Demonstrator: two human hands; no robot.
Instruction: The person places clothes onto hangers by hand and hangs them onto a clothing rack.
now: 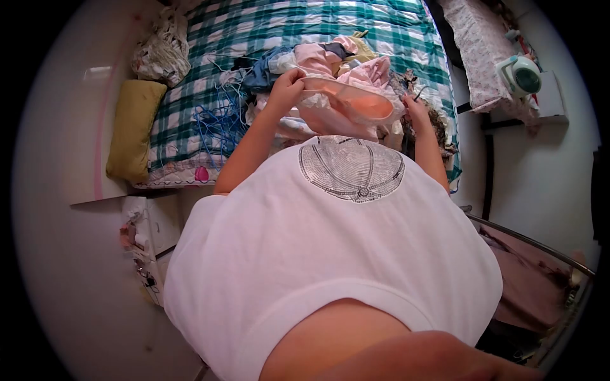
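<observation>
A pale pink garment (333,119) is stretched between my two hands over the near part of the bed, its wide edge open toward me and its peach-pink inside showing. My left hand (289,89) is closed on the left end of that edge. At the right end, my right hand (415,109) grips the same garment, its fingertips partly hidden. A small dark thin thing (418,94) shows beside the right fingers; I cannot tell what it is. Just beyond lies a heap of clothes, with pink cloth (314,58), blue cloth (264,68) and yellow cloth (361,47).
A green plaid bedspread (254,25) covers the bed. Tangled blue cords (219,120) lie left of the heap. An olive cushion (135,130) and a bundle of whitish cords (164,51) are at the left edge. A pale green fan (522,76) stands at right, above a metal rail (530,242).
</observation>
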